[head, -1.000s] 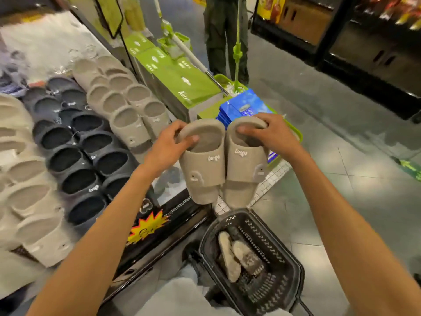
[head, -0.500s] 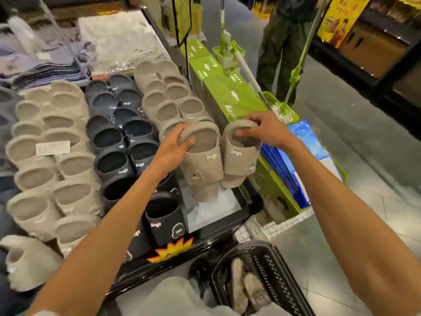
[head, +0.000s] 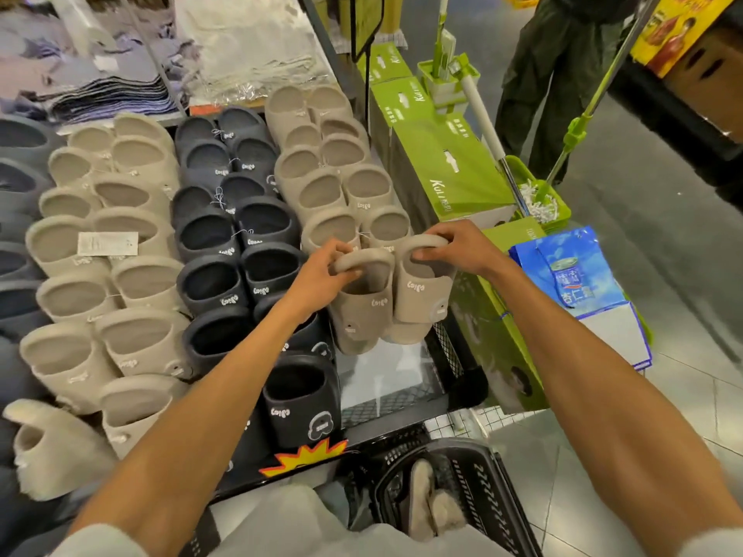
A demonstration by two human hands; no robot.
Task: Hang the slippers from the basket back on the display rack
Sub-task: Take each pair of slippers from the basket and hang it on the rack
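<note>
Left hand (head: pixel 321 271) grips left beige slipper (head: pixel 364 303) strap; right hand (head: pixel 458 247) grips right beige slipper (head: pixel 422 291) strap, against display rack (head: pixel 446 355)

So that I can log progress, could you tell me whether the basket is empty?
No, two fuzzy slippers lie inside the basket.
</note>
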